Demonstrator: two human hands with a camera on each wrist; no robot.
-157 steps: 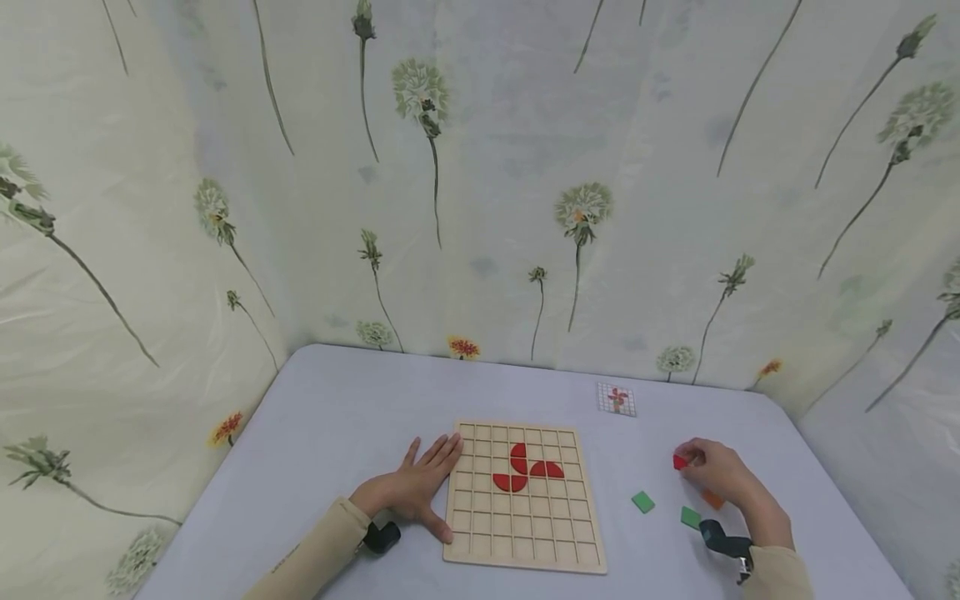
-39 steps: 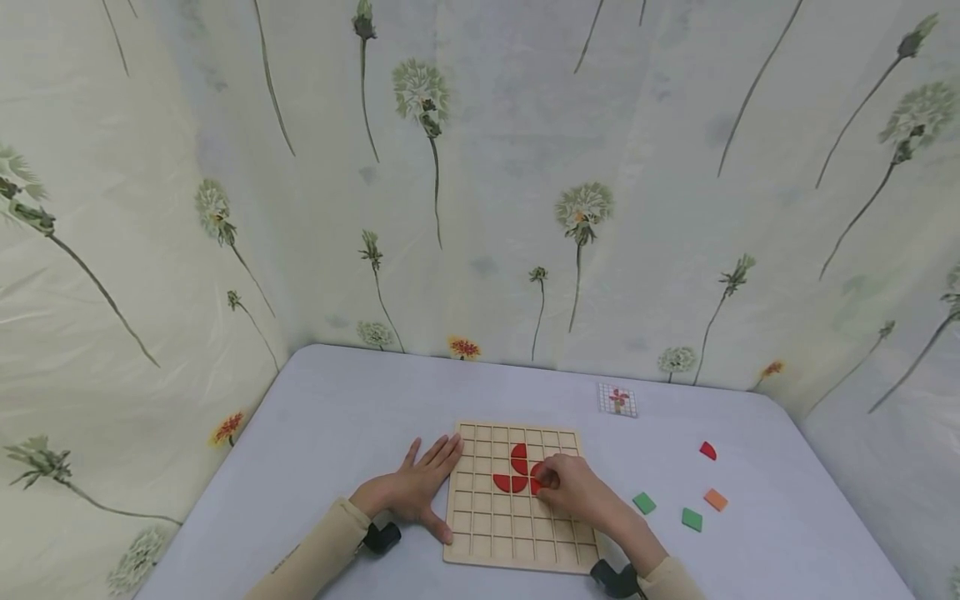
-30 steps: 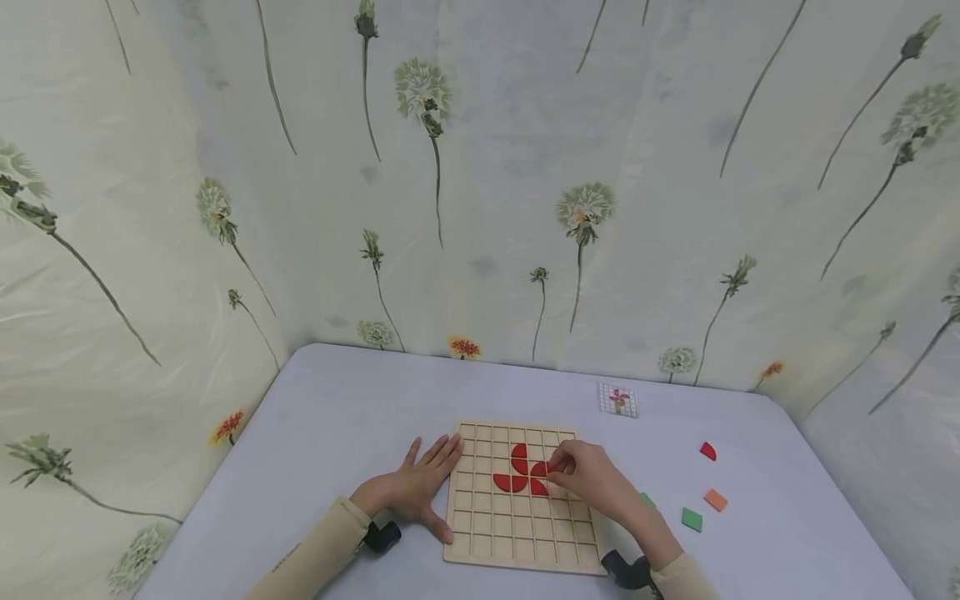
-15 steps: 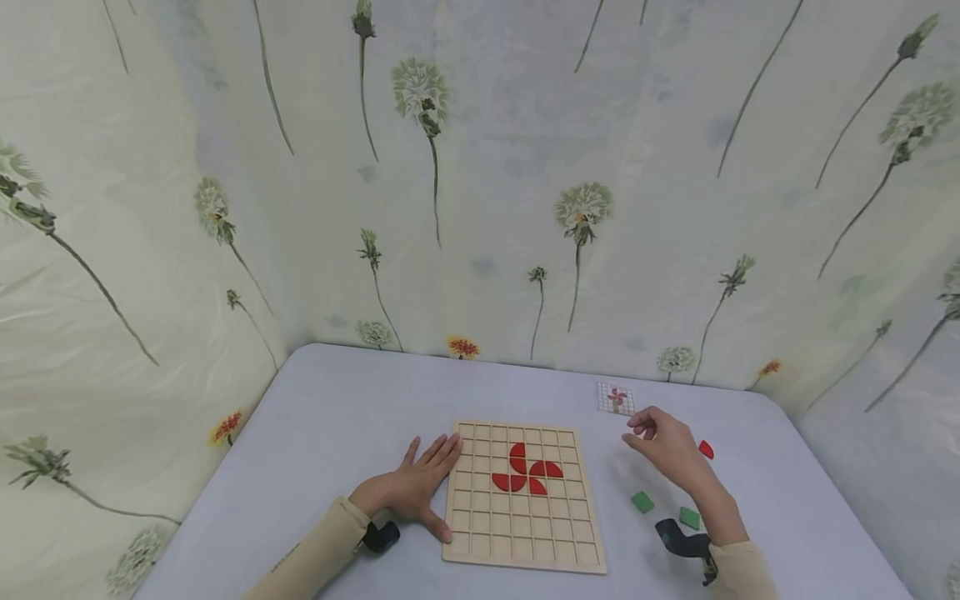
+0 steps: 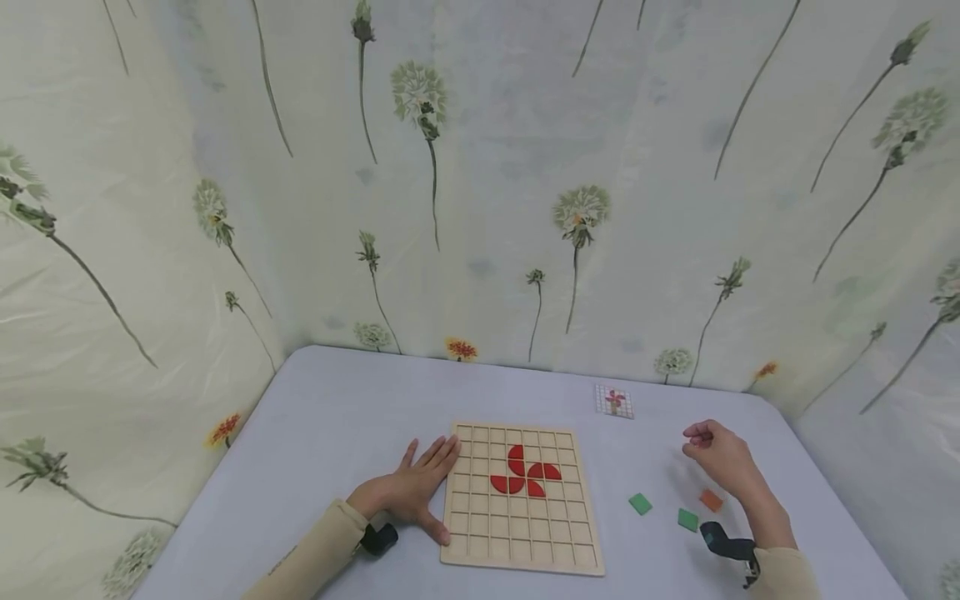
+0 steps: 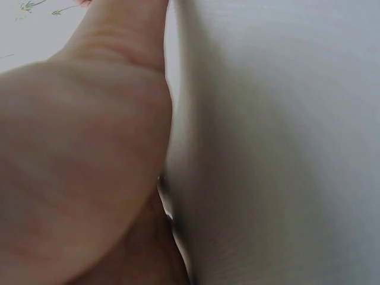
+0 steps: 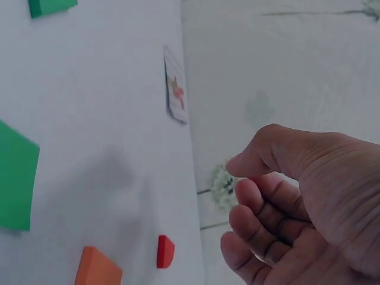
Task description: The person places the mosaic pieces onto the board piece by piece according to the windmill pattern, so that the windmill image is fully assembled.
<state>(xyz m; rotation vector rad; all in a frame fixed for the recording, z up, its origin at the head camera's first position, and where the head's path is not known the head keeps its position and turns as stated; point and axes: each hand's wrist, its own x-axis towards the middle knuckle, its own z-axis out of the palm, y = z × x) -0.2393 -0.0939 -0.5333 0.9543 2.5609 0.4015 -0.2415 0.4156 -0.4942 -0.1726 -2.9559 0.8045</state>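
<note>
My left hand (image 5: pixel 412 492) lies with fingers spread at the left edge of a wooden grid board (image 5: pixel 521 550), fingertips and thumb right at its rim. Several red pieces (image 5: pixel 517 467) with rounded sides sit in the middle cells, forming a pinwheel shape. Over the table to the right hovers my right hand (image 5: pixel 723 457), its fingers loosely bent and holding nothing. The right wrist view shows a loose red piece (image 7: pixel 165 252) on the table near that hand; in the head view the hand hides it. An orange tile (image 5: pixel 711 500) lies under the right wrist.
Two green tiles (image 5: pixel 641 503) lie between the board and the right arm. A small pattern card (image 5: pixel 614 401) with a red pinwheel on a grid lies at the back of the white table (image 5: pixel 360 392). A flower-printed curtain (image 5: pixel 480 167) hangs behind the table.
My right hand brought a red piece from the right to the board, set it in the pinwheel's lower right, let go and moved back right. My left hand stayed put.
</note>
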